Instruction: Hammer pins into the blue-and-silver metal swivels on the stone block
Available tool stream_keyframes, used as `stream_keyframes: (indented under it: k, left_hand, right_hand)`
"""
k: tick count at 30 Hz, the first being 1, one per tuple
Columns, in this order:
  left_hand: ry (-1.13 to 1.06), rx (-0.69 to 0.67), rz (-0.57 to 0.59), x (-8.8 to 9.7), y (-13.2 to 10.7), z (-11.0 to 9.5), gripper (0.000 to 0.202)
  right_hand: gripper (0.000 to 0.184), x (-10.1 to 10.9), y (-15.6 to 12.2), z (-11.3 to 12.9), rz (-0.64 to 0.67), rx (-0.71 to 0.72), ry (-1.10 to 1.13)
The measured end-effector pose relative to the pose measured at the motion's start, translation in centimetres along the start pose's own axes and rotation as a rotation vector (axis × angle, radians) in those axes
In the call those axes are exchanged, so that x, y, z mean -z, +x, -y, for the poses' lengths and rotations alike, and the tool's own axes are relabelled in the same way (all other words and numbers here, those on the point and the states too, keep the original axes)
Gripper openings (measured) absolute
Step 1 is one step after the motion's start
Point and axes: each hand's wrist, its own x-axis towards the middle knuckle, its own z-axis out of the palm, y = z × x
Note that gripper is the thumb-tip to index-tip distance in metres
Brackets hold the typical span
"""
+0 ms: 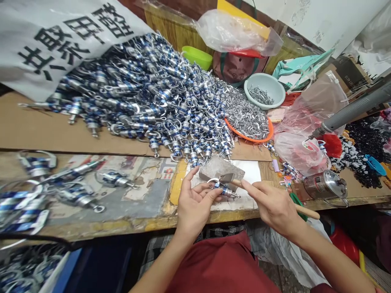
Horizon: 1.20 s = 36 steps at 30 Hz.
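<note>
My left hand (193, 205) pinches a small silver-and-blue metal fitting (226, 191) with an open curved hook at one end and a small eyelet at the other. The fitting lies at the front side of a rough grey block (210, 167), which rests on a white sheet (255, 173). Wrapped round the wooden handle of a hammer (308, 212), my right hand (276, 207) has its index finger stretched along it towards the head. The hammer's metal head is right over the fitting; whether it touches cannot be made out.
A large heap of similar fittings (146, 85) lies behind, partly under a white printed sack (27, 28). Several fittings lie at left. An orange-rimmed tray (270, 132) holds small metal pieces; a pale bowl (249, 93) holds pins. A metal mug (320, 189) and a grey tool (351, 110) are at right.
</note>
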Motion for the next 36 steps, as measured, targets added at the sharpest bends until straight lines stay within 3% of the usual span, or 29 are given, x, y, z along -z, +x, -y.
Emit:
stream_keyframes:
  k: [4, 7, 9, 12, 14, 16, 20, 24, 27, 30, 34, 36]
  left_hand:
    - [-0.006, -0.002, -0.009, -0.2, 0.0, 0.0, 0.090]
    - [0.011, -0.020, -0.003, 0.0, 0.1, 0.2, 0.082]
    - [0.069, -0.033, 0.039, 0.3, 0.1, 0.4, 0.058]
    - [0.239, -0.125, 0.087, 0.9, 0.2, 0.3, 0.021]
    - [0.377, -0.275, 0.088, 1.3, 0.3, 0.1, 0.011]
    - [0.500, -0.462, 0.091, 1.6, 0.4, -0.2, 0.006]
    - [0.680, -0.765, 0.104, 1.6, 0.8, -0.7, 0.003]
    - [0.704, -0.779, 0.174, 1.5, 1.0, -1.1, 0.004]
    - [0.668, -0.745, 0.224, 1.7, 1.0, -1.2, 0.005]
    - [0.649, -0.713, 0.264, 1.9, 0.9, -1.2, 0.009]
    - [0.641, -0.665, 0.269, 1.9, 0.9, -1.2, 0.024]
    - [0.642, -0.670, 0.270, 1.8, 0.8, -1.3, 0.029]
  right_hand:
    - [0.053, -0.8, -0.8, -0.3, -0.010, -0.080, 0.110]
    - [0.044, -1.5, -2.0, -2.0, -0.070, -0.230, 0.239]
    - [0.041, -1.9, -3.0, -3.8, -0.111, -0.365, 0.240]
    - [0.037, -2.2, -3.5, -6.3, 0.031, -0.514, 0.097]
    - [0.031, -2.2, -2.4, -7.2, 0.108, -0.531, -0.036]
    - [0.029, -2.5, 0.2, -7.4, 0.113, -0.503, -0.157]
    - [0.028, -4.7, 8.0, -7.6, 0.123, -0.445, -0.240]
    - [0.027, -6.8, 13.4, -7.8, 0.151, -0.445, -0.253]
    - [0.026, -6.6, 13.3, -7.5, 0.139, -0.434, -0.233]
    - [0.026, -4.8, 10.7, -6.2, 0.100, -0.369, -0.150]
    - [0.029, -2.5, 7.0, -2.2, -0.100, 0.007, 0.197]
    - [0.030, -1.9, 6.0, -0.1, -0.124, 0.154, 0.268]
